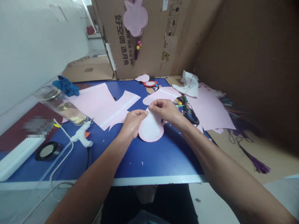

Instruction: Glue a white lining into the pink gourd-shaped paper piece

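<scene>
The piece in hand is a teardrop-shaped cutout (151, 127), narrow at the top and round below, a pale pink border running around a white inner panel. It's held up over the front half of the tabletop (151, 161), straight ahead of the person. The left hand (133, 122) has its grip pinching the upper left edge between thumb and forefinger; the right hand's (164, 109) grip pinches the narrow tip, close beside.

On the cardboard (154, 62) standing behind I can read big black characters, 好空调 选月兔, with a smaller column including 环保, and a yellow warning triangle (165, 56). A pink ornament (135, 19) hangs there too.

The tabletop is blue with a pale front edge, strewn with pink sheets (92, 101). A white glue gun (81, 135) and a black tape roll (48, 151) lie left; a purple tassel (259, 164) lies right. A white wall (42, 37) rises at left.
</scene>
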A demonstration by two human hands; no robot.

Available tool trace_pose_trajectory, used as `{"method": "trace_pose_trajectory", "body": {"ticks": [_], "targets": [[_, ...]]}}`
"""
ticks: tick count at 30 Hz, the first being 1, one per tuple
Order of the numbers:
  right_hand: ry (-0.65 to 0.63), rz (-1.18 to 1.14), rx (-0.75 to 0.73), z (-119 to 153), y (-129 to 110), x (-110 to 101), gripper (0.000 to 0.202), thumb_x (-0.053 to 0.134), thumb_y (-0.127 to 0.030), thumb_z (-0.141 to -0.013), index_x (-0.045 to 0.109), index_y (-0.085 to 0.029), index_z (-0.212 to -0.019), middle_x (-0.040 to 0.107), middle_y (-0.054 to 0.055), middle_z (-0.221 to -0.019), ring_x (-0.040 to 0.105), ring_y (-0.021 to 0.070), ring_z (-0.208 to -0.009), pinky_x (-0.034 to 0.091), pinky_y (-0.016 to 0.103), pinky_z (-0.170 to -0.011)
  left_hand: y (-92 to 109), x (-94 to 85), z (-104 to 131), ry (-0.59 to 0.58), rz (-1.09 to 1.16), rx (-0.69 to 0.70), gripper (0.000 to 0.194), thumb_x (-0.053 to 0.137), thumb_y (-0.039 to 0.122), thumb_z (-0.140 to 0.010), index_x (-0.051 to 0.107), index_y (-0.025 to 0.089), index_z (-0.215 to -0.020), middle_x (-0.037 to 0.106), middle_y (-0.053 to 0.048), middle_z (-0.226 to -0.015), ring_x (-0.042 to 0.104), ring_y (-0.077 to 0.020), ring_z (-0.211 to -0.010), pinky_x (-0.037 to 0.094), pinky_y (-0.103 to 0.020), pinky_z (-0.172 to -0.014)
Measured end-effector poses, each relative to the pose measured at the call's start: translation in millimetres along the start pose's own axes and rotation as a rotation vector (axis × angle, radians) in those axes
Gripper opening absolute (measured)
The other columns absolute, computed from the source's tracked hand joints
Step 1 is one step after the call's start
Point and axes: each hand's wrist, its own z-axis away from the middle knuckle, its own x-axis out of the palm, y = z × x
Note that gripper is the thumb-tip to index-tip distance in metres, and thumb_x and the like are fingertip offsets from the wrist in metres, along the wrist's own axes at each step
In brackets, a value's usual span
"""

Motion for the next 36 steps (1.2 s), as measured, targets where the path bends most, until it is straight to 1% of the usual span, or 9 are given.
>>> {"method": "trace_pose_trajectory", "body": {"ticks": [4, 7, 9, 11, 14, 19, 23, 30, 36], "targets": [[-0.028, 0.013, 0.058, 0.3, 0.6, -1.8, 0.016, 0.075, -0.037, -0.091, 0.073, -0.021, -0.089, 0.062, 0.000, -0.069, 0.053, 0.0145, -0.052, 0.036, 0.024, -0.037, -0.6, -0.3, -0.7, -0.002, 0.003, 0.010, 0.018, 0.089, 0.028, -0.077, 0.076, 0.017, -0.076, 0.071, -0.003, -0.070, 0.064, -0.0163, -0.066, 0.054, -0.034, -0.074], [-0.046, -0.039, 0.055, -1.8, 3.5, -4.2, 0.025, 0.074, -0.045, -0.094, 0.069, -0.023, -0.085, 0.055, -0.002, -0.064, 0.048, 0.0140, -0.050, 0.032, 0.024, -0.036, -0.2, -0.9, -1.1, 0.003, 0.010, 0.005, 0.017, 0.089, 0.028, -0.076, 0.077, 0.016, -0.076, 0.072, -0.003, -0.071, 0.064, -0.0162, -0.065, 0.054, -0.033, -0.072], [-0.054, -0.093, 0.031, -4.3, 5.7, -6.1, 0.034, 0.074, -0.051, -0.095, 0.065, -0.023, -0.079, 0.054, -0.002, -0.064, 0.046, 0.0131, -0.051, 0.034, 0.024, -0.040, 0.1, -1.0, -1.2, 0.011, 0.015, 0.003, 0.018, 0.090, 0.028, -0.075, 0.077, 0.016, -0.076, 0.073, -0.004, -0.072, 0.064, -0.0165, -0.065, 0.054, -0.033, -0.070], [-0.067, -0.130, 0.007, -6.2, 7.0, -7.9, 0.038, 0.074, -0.055, -0.095, 0.066, -0.021, -0.079, 0.057, -0.001, -0.068, 0.049, 0.0132, -0.056, 0.039, 0.024, -0.046, 0.2, -0.9, -1.1, 0.016, 0.018, 0.002, 0.019, 0.091, 0.029, -0.074, 0.077, 0.016, -0.076, 0.073, -0.004, -0.073, 0.065, -0.0166, -0.066, 0.053, -0.032, -0.070], [-0.078, -0.140, 0.006, -6.3, 6.4, -9.8, 0.036, 0.072, -0.054, -0.097, 0.071, -0.020, -0.084, 0.061, 0.001, -0.073, 0.054, 0.0139, -0.062, 0.043, 0.024, -0.050, -0.1, -0.8, -1.1, 0.021, 0.019, 0.001, 0.019, 0.091, 0.029, -0.073, 0.078, 0.016, -0.076, 0.074, -0.005, -0.074, 0.065, -0.0169, -0.066, 0.054, -0.033, -0.071], [-0.116, -0.066, 0.080, -2.3, 3.8, -9.7, 0.033, 0.076, -0.055, -0.095, 0.070, -0.024, -0.085, 0.054, -0.001, -0.065, 0.048, 0.0145, -0.052, 0.036, 0.024, -0.037, -0.9, -1.5, -1.6, 0.018, -0.004, 0.016, 0.021, 0.093, 0.031, -0.073, 0.077, 0.017, -0.076, 0.073, -0.004, -0.074, 0.065, -0.0176, -0.068, 0.054, -0.035, -0.073], [-0.087, -0.005, 0.058, -1.7, 4.1, -7.0, 0.026, 0.080, -0.048, -0.091, 0.076, -0.022, -0.093, 0.063, 0.001, -0.069, 0.056, 0.0157, -0.053, 0.040, 0.024, -0.034, -1.2, -2.1, -1.2, 0.002, -0.005, 0.025, 0.022, 0.092, 0.032, -0.073, 0.077, 0.017, -0.076, 0.072, -0.004, -0.073, 0.065, -0.0176, -0.069, 0.053, -0.034, -0.073], [-0.071, 0.024, 0.048, -2.2, 5.5, -5.7, 0.021, 0.078, -0.042, -0.091, 0.074, -0.022, -0.089, 0.063, 0.000, -0.068, 0.057, 0.0149, -0.049, 0.041, 0.024, -0.031, -1.7, -2.0, -1.0, -0.005, -0.016, 0.024, 0.024, 0.093, 0.034, -0.070, 0.077, 0.017, -0.075, 0.071, -0.003, -0.072, 0.063, -0.0167, -0.067, 0.051, -0.033, -0.070], [-0.142, 0.041, 0.068, -1.9, 4.4, -9.3, 0.025, 0.080, -0.046, -0.091, 0.075, -0.022, -0.088, 0.063, 0.001, -0.067, 0.059, 0.0152, -0.052, 0.043, 0.023, -0.034, -1.2, -2.3, -0.5, -0.004, -0.029, 0.020, 0.023, 0.092, 0.033, -0.072, 0.077, 0.017, -0.076, 0.072, -0.004, -0.073, 0.065, -0.0174, -0.068, 0.052, -0.034, -0.072]]}}
